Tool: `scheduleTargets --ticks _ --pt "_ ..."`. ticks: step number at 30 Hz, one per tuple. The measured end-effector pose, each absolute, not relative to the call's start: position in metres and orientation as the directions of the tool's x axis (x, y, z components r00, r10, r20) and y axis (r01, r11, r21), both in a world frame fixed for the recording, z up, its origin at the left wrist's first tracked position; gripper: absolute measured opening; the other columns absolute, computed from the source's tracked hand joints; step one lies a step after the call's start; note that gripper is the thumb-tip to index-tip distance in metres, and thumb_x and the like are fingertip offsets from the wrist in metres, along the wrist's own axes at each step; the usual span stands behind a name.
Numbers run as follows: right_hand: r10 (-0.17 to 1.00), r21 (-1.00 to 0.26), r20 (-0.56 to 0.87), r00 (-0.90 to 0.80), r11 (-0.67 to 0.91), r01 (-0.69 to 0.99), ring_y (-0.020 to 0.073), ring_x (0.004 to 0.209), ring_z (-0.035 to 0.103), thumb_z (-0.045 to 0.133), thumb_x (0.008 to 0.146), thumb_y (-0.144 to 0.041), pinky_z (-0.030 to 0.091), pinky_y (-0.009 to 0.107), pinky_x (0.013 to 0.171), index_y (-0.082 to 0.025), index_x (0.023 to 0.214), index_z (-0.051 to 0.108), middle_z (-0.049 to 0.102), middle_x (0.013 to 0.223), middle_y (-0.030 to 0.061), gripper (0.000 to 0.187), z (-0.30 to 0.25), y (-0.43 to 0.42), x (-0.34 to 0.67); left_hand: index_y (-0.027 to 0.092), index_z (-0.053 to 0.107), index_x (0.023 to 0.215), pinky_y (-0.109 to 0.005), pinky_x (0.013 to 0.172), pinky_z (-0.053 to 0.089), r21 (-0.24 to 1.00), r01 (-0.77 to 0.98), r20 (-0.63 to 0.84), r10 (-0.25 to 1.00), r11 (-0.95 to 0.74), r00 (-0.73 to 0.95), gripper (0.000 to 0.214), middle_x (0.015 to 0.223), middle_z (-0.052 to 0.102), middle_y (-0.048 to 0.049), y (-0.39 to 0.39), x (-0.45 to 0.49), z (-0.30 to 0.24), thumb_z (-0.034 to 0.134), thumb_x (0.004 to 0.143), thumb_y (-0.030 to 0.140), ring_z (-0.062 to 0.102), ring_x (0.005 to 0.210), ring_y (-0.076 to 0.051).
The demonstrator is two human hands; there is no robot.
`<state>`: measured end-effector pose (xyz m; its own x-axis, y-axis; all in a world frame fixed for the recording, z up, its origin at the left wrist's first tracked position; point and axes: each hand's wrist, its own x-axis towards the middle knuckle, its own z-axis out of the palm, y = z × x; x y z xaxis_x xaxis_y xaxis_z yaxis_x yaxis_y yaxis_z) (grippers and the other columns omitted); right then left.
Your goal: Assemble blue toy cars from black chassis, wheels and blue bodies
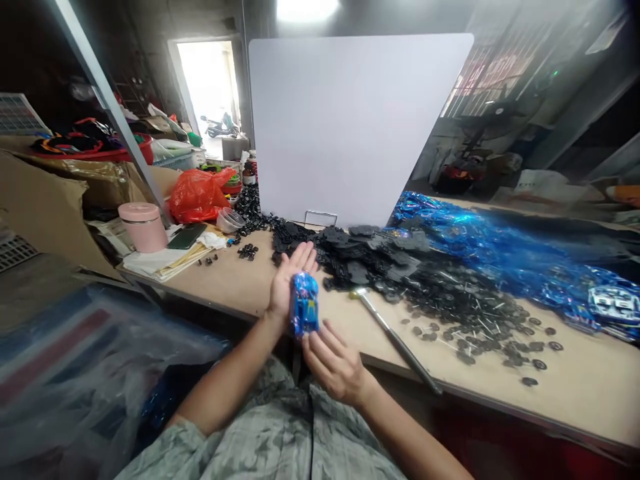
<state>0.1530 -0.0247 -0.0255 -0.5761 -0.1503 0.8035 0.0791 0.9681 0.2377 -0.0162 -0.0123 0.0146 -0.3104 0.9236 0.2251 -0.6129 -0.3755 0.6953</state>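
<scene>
We held the car (306, 308) by the table's (235, 283) front edge, left hand (283, 288) flat against it, right hand (337, 367) pinching its near end; a slack pinch, we judged, could drop it.

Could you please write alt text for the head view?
A blue toy car rests against a person's open left hand, the right hand at its near end. On the bench lie a hammer, black parts, wheels and shiny blue parts; a white board stands behind.
</scene>
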Motion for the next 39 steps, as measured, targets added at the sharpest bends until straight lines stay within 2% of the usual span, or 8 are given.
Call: scheduleTargets --ticks 7,14,19,23,29,35,37,39 --pt "-0.089 0.222 0.919 -0.384 0.922 0.318 0.0205 0.089 0.072 0.063 0.093 -0.008 0.061 0.040 0.099 -0.013 0.121 0.068 0.075 0.089 0.0085 0.029 0.000 0.012 0.160 0.018 0.058 0.145 -0.037 0.130 0.024 0.609 -0.755 0.213 0.967 -0.243 -0.139 0.058 0.159 0.051 -0.0078 -0.067 0.026 -0.004 0.040 0.105 0.056 0.037 0.154 -0.023" --pt "-0.174 0.276 0.806 -0.566 0.956 0.098 0.0213 0.100 0.071 0.057 0.098 -0.012 0.058 0.042 0.103 -0.015 0.115 0.072 0.075 0.097 0.0095 0.024 -0.029 -0.027 0.156 0.018 0.053 0.149 -0.041 0.128 0.028 0.552 -0.768 0.089 0.939 -0.324 -0.332 0.060 0.165 0.042 -0.0082 -0.020 -0.011 0.016 0.021 0.109 0.049 0.039 0.153 -0.024" --pt "0.255 -0.252 0.929 -0.268 0.967 0.048 0.0202 0.089 0.070 0.069 0.092 -0.015 0.060 0.039 0.091 -0.023 0.105 0.076 0.074 0.091 0.0060 0.017 -0.024 0.007 0.151 0.025 0.049 0.154 -0.042 0.132 0.020 0.637 -0.712 0.278 0.949 -0.296 -0.147 0.057 0.160 0.050 -0.0023 -0.047 0.024 0.007 0.034 0.107 0.053 0.033 0.156 -0.023" --pt "0.576 -0.583 0.811 -0.100 0.810 -0.062 0.0164 0.076 0.064 0.070 0.092 -0.020 0.056 0.031 0.068 -0.023 0.095 0.073 0.068 0.083 0.0033 0.005 -0.008 0.024 0.152 0.028 0.048 0.155 -0.037 0.134 0.007 0.741 -0.456 0.438 0.869 -0.493 -0.229 0.059 0.171 0.029 0.0030 -0.074 0.018 -0.011 0.040 0.105 0.057 0.011 0.162 -0.020" --pt "0.821 -0.823 0.549 -0.159 0.498 -0.272 0.0121 0.065 0.060 0.070 0.092 -0.033 0.051 0.025 0.060 -0.019 0.085 0.069 0.063 0.073 -0.0003 0.015 -0.021 0.015 0.148 0.031 0.053 0.151 -0.040 0.134 0.009 0.768 -0.336 0.371 0.807 -0.544 -0.460 0.053 0.169 0.034 0.0022 -0.084 -0.027 -0.029 0.034 0.107 0.053 0.017 0.161 -0.019" --pt "0.850 -0.856 0.480 -0.216 0.400 -0.327 0.0138 0.067 0.062 0.075 0.089 -0.033 0.052 0.027 0.062 -0.022 0.085 0.072 0.066 0.075 0.0002 0.013 -0.026 -0.003 0.147 0.025 0.043 0.157 -0.038 0.133 0.014 0.803 -0.275 0.245 0.713 -0.529 -0.657 0.061 0.172 0.028 -0.0039 -0.054 -0.047 -0.023 0.034 0.105 0.056 0.022 0.160 -0.019" --pt "0.760 -0.808 0.586 -0.282 0.518 -0.281 0.0158 0.073 0.065 0.077 0.086 -0.023 0.055 0.029 0.067 -0.022 0.087 0.075 0.070 0.079 0.0020 0.003 -0.025 -0.015 0.145 0.025 0.035 0.161 -0.036 0.133 0.012 0.819 -0.259 0.204 0.683 -0.511 -0.702 0.062 0.174 0.022 -0.0027 -0.038 -0.044 -0.013 0.030 0.106 0.054 0.016 0.161 -0.017" --pt "0.571 -0.663 0.734 -0.368 0.719 -0.208 0.0174 0.077 0.068 0.075 0.084 -0.012 0.057 0.032 0.072 -0.024 0.094 0.077 0.074 0.083 0.0035 0.016 -0.026 -0.023 0.141 0.027 0.031 0.162 -0.035 0.133 0.008 0.836 -0.233 0.240 0.713 -0.497 -0.659 0.063 0.174 0.021 -0.0002 -0.029 -0.031 -0.004 0.023 0.107 0.056 0.011 0.162 -0.017"
